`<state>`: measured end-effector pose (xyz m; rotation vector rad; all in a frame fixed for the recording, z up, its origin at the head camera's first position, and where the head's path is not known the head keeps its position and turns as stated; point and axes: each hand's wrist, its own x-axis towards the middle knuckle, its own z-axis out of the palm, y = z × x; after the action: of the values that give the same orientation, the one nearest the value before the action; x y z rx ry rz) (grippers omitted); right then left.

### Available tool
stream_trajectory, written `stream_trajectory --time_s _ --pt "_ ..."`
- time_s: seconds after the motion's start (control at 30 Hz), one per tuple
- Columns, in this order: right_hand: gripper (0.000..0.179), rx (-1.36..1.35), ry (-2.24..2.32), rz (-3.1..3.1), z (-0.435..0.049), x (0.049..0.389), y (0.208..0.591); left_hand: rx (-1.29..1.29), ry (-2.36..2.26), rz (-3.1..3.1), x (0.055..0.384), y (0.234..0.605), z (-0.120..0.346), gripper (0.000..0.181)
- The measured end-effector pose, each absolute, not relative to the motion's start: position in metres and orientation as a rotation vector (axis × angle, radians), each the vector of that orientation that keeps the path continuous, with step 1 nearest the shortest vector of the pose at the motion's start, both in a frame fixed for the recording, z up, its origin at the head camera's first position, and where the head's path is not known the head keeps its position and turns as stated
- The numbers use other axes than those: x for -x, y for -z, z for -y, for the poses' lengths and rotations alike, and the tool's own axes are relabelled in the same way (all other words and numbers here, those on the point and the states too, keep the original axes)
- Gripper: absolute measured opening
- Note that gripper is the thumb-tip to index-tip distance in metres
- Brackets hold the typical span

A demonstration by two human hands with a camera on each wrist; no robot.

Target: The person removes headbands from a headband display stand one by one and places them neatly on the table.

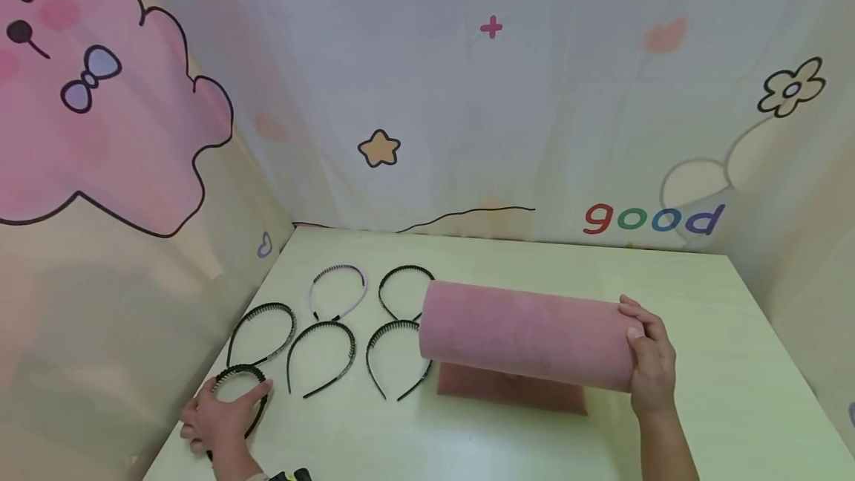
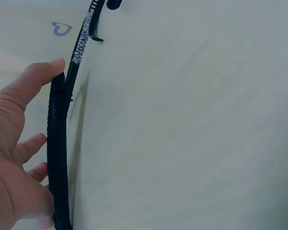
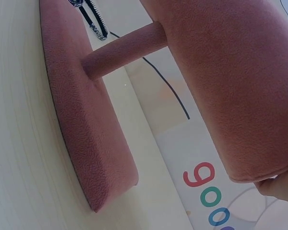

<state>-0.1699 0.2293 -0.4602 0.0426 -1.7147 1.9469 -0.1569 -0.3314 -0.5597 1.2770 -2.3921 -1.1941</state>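
At the near left of the table, my left hand [image 1: 220,418] grips a black headband [image 1: 242,368], its thumb and fingers spread across the band. In the left wrist view the thumb tip sits at the top of this headband [image 2: 57,153], with other fingers along its side. My right hand [image 1: 653,362] holds the right end of a pink, plush-covered roll [image 1: 528,329], thumb in front and fingers over the top. A short post [image 3: 125,50] joins the roll to its flat pink base [image 1: 514,396], which stands on the table. No headband is on the roll.
Several toothed headbands lie left of the stand: a lilac one [image 1: 365,288], a black one with a silvery part [image 1: 292,325], and other dark ones [image 1: 353,347] nearby. The pale table [image 1: 708,318] meets a printed cloth backdrop [image 1: 461,110] behind and at both sides.
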Motion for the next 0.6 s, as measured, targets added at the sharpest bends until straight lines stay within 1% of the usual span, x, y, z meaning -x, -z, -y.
stream_trajectory --time_s 0.2,0.4,0.6 --pt "0.03 -0.053 -1.957 1.693 -0.229 0.171 0.461 -1.331 1.199 2.408 0.158 0.558 0.333 0.115" --pt "0.03 -0.065 -1.946 1.683 -0.23 0.172 0.46 -1.359 1.186 2.401 0.159 0.559 0.338 0.12" --pt "0.029 -0.079 -1.942 1.673 -0.229 0.172 0.46 -1.356 1.18 2.429 0.158 0.558 0.343 0.122"
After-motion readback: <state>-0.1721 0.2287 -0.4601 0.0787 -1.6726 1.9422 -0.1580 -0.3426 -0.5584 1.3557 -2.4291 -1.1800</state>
